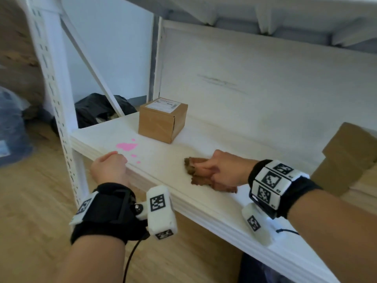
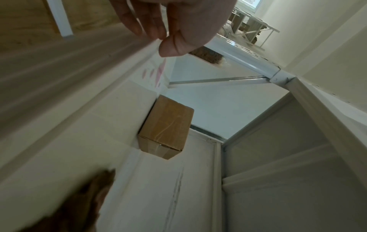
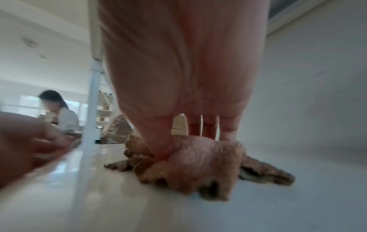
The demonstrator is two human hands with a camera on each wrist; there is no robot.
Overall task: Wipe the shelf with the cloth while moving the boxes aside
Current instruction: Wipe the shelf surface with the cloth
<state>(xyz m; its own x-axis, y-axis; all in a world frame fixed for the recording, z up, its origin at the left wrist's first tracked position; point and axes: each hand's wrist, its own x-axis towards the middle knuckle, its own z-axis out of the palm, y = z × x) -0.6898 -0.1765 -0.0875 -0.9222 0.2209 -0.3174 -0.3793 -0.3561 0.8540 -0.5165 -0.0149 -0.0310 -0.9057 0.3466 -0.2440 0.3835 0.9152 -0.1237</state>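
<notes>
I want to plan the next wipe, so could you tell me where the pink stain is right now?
In the head view the pink stain lies near the shelf's front left edge, just beyond the left hand and in front of the small cardboard box.

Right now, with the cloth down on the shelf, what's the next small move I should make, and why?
Probably slide the crumpled brown cloth left along the white shelf board to the pink spill. Your right hand already grips the cloth flat on the board, the path looks clear, and the small brown cardboard box sits behind the spill. Your left hand only rests on the front edge.
</notes>
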